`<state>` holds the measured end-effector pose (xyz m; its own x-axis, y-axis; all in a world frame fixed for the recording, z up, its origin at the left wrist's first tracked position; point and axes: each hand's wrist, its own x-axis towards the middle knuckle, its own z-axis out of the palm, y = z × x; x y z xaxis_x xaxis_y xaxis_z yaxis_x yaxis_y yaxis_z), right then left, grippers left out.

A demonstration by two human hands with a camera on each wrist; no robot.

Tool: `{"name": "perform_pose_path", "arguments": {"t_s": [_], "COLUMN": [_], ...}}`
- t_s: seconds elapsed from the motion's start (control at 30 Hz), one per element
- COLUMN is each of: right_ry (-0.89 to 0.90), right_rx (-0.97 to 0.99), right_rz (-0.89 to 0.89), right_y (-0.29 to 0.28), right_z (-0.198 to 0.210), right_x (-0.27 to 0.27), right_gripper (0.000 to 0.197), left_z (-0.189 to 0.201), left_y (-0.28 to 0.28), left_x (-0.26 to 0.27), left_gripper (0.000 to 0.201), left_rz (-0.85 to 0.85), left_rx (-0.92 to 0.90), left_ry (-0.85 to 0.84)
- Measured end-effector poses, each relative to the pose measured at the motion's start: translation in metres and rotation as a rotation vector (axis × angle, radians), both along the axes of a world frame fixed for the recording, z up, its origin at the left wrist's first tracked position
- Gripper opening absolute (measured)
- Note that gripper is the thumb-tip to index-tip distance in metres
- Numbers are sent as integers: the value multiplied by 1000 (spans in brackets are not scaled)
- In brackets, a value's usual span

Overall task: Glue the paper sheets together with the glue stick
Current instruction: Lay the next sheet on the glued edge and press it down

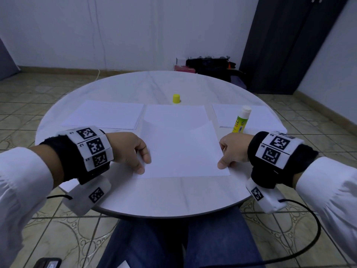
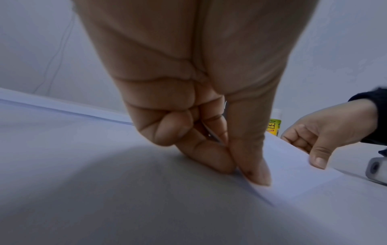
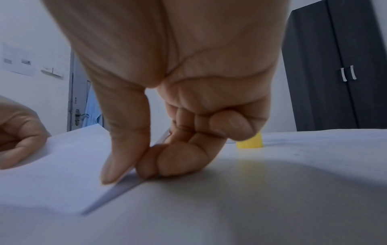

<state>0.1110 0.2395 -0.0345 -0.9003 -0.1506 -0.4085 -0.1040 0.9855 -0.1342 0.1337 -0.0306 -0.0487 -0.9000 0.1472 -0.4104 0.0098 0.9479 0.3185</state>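
From the head camera, you are sitting at a round white table (image 1: 119, 198) with a sheet (image 1: 183, 151) lying in front of you. Your left hand (image 1: 133, 149) is pinching the sheet's near left corner, thumb on top. Your right hand (image 1: 230, 151) is pinching the near right edge the same way, thumb lying on the paper. The sheet is overlapping another sheet (image 1: 173, 115) lying farther back at the table's middle. A stack of paper (image 1: 104, 115) is lying to the left, and more paper (image 1: 258, 117) to the right. The glue stick (image 1: 241, 120) is standing uncapped on that right paper, just beyond your right hand. Its yellow cap (image 1: 176, 98) is standing apart, behind the middle sheet.

From the left wrist, your thumb (image 2: 251, 157) is pressing down on the sheet (image 2: 293, 174) while the index finger is curling under its edge; the other fingers are curled into the palm. Your right hand (image 2: 328, 132) is showing across the sheet, with the glue stick (image 2: 274, 126) behind it.

From the right wrist, your thumb (image 3: 123, 149) is lying on top of the sheet (image 3: 62, 174) and the curled fingers (image 3: 178, 157) are tucking beneath the lifted edge. The cap (image 3: 250, 142) is standing on the table behind your knuckles, and your left hand (image 3: 18, 132) is holding the far side.
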Motion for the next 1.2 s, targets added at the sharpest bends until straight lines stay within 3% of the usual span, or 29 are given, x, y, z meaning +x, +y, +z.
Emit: {"name": "perform_pose_path", "arguments": {"t_s": [0.13, 0.27, 0.33, 0.5, 0.67, 0.8, 0.93, 1.03, 1.2], "right_ry": [19, 39, 53, 69, 39, 21, -99, -129, -148], "right_rx": [42, 83, 145, 137, 255, 220, 205, 225, 296], "right_rz": [-12, -69, -8, 296, 508, 565, 481, 419, 418], "right_y": [-1, -3, -7, -64, -121, -97, -38, -5, 5], "right_z": [0, 2, 5, 17, -1, -8, -2, 1, 5], "right_x": [1, 1, -1, -6, -14, -18, -19, -22, -25], "right_gripper": [41, 86, 98, 82, 80, 79, 105, 107, 113], "left_z": [1, -1, -1, 5, 6, 4, 5, 8, 17], "left_y": [2, -1, -2, 3, 6, 4, 5, 8, 20], "left_x": [-2, -5, -6, -8, -7, -7, -11, -16, -19], "left_gripper": [28, 58, 73, 85, 90, 88, 87, 88, 91], "left_rz": [-15, -9, -1, -14, 7, 13, -11, -38, -95], "left_rx": [-20, -137, -231, -284, -317, -306, -343, -371, -506], "left_ry": [-1, 2, -13, -27, -35, -35, -25, -24, -43]}}
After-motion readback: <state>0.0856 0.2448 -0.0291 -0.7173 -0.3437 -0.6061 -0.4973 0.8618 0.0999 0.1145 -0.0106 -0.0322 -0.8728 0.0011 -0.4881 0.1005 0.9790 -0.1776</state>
